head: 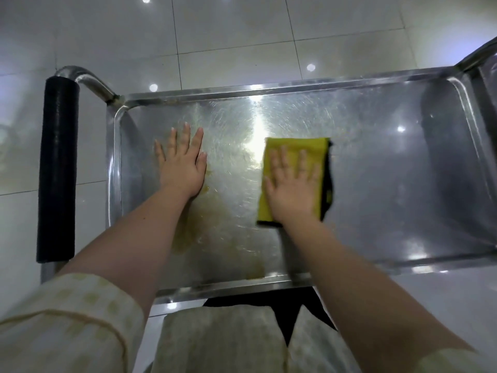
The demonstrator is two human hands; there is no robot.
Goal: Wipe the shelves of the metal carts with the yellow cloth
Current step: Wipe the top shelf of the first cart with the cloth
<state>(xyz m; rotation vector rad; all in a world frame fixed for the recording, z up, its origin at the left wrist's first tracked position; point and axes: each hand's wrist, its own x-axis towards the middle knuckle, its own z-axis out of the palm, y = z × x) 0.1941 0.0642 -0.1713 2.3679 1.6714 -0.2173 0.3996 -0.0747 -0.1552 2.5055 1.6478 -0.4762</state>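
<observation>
Floor (242, 30) is glossy pale tile with thin dark grout lines, and small bright ceiling-light reflections (311, 67) are dotted all over it. There's also a strip of black cloth (285, 305) at the bottom, next to checked cream fabric (220, 337).

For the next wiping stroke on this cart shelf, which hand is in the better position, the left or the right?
The right hand. It already lies flat on the yellow cloth, pressing it on the top shelf. The left hand rests bare on the metal near the handle, likely steadying the cart.
</observation>
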